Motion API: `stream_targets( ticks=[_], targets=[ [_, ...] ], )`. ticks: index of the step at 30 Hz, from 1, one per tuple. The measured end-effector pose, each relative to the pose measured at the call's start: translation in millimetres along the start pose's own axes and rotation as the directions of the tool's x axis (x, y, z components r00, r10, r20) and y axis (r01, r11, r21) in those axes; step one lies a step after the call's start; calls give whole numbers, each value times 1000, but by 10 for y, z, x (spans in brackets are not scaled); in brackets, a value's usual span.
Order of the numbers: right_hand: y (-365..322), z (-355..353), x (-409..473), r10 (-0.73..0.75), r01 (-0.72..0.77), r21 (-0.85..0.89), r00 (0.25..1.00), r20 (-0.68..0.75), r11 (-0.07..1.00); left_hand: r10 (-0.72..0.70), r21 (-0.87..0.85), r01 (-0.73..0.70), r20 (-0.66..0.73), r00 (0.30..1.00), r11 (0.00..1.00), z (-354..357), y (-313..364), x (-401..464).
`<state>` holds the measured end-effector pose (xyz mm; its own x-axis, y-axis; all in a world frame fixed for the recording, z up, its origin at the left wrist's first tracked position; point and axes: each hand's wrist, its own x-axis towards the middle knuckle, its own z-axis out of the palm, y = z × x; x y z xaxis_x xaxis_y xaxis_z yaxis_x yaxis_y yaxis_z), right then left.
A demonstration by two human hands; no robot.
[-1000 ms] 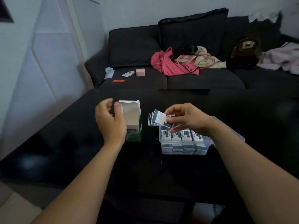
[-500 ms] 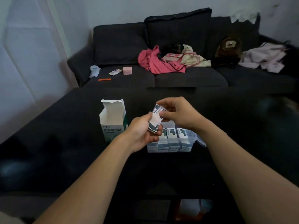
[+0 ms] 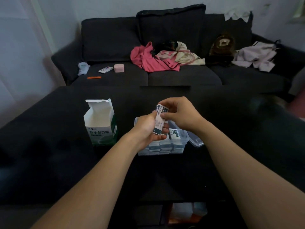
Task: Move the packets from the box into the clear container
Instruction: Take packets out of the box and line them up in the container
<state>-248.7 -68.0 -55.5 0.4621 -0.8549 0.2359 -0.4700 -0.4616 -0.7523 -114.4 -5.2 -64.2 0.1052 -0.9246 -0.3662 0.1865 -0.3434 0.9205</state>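
Clear container (image 3: 186, 138) half hidden behind hands; both grip packets (image 3: 159, 119).

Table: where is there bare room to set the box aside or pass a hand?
The table is bare left of the box, in front of it, and right of the container. It is crowded over the container, where the left hand and right hand hold packets.
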Motion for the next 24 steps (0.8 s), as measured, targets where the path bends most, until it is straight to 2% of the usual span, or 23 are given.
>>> stream_targets(
  ticks=[6,15,19,24],
  targets=[
    [57,-98,-9,88,-86,164,996,-3,983,23,27,-24,22,999,999,84,0,22],
    [40,17,21,25,-28,-21,990,-142,999,33,-59,-32,9,999,998,80,-11,48],
    [30,-3,28,44,-40,32,988,-149,999,26,-85,-26,6,1000,996,78,-8,40],
    [29,-69,36,95,-85,111,991,-91,990,11,-103,-7,35,999,995,82,2,27]
  ],
)
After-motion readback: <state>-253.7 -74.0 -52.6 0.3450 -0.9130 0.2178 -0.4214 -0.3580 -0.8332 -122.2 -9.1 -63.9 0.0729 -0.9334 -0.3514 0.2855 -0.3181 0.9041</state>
